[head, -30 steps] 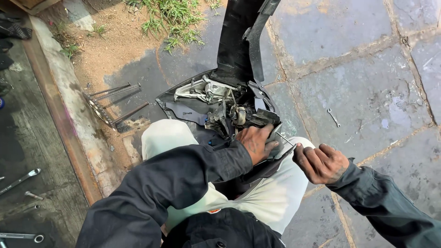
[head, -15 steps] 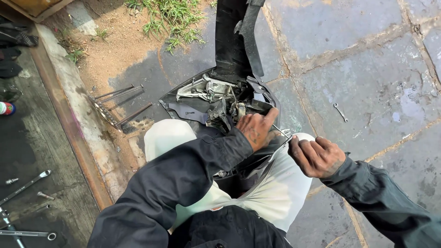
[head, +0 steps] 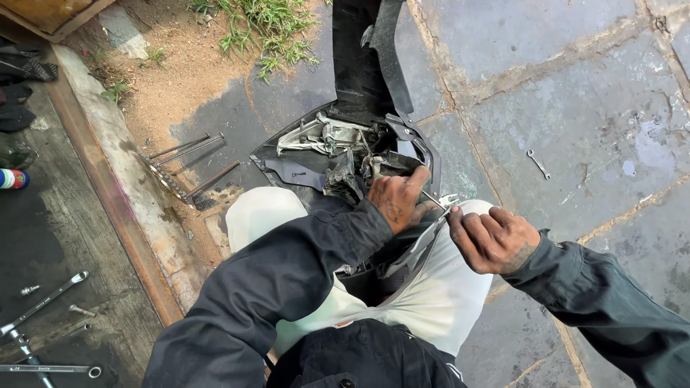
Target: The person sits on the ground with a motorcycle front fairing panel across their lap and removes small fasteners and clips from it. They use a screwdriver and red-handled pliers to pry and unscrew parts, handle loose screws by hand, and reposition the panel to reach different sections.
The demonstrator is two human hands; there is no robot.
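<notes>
A black plastic vehicle body panel (head: 363, 65) with grey inner parts and wiring lies between my knees on the stone paving. My left hand (head: 397, 199) grips the panel's near edge, fingers curled over it. My right hand (head: 491, 237) is closed around a thin metal tool (head: 440, 202) whose tip points at the panel's edge next to my left hand. Both hands are dirty with grease. My pale trousers (head: 438, 294) and dark jacket sleeves fill the foreground.
A small spanner (head: 537, 163) lies on the paving to the right. Several metal rods (head: 188, 154) rest by the concrete kerb on the left. Wrenches (head: 43, 302) lie on the dark floor at lower left, with a can (head: 13, 179) further up. Sand and grass are at the top.
The view has shifted slightly. My left hand moved a little up onto the panel's edge, and my right hand closed in toward it with the tool.
</notes>
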